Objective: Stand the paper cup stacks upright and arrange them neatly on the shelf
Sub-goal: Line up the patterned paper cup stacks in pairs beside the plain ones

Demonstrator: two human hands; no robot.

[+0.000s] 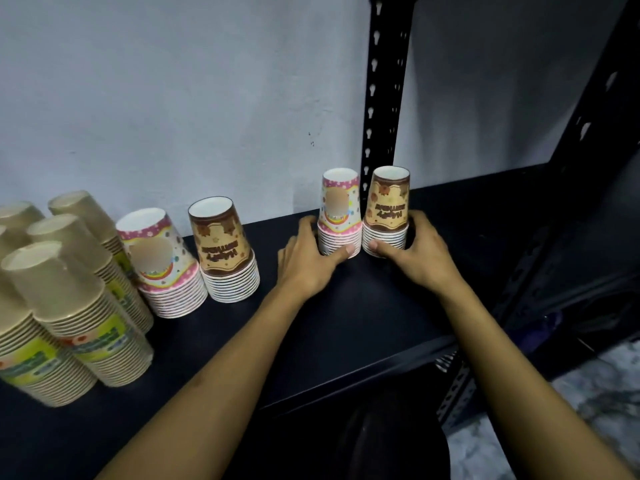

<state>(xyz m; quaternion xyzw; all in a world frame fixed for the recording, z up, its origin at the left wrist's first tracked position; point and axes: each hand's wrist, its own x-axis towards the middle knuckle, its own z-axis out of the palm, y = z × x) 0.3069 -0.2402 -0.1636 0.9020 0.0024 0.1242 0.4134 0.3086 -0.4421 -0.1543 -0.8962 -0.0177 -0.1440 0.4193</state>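
Pink cup stack (338, 216) gripped by left hand (311, 258), brown cup stack (388, 213) by right hand (415, 252), beside the shelf post (384, 98); uneven squeeze risks toppling either.

storeroom | black slotted-steel shelf (346, 323) | bare wall (173, 98) | stocked cup stacks (69, 306)

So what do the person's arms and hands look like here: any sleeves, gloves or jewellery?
Both arms are bare from the bottom edge of the frame to the fingers: no sleeves in view. The left hand and right hand have no gloves, and no rings, watch or bracelets are visible. The nails look short and unpainted.
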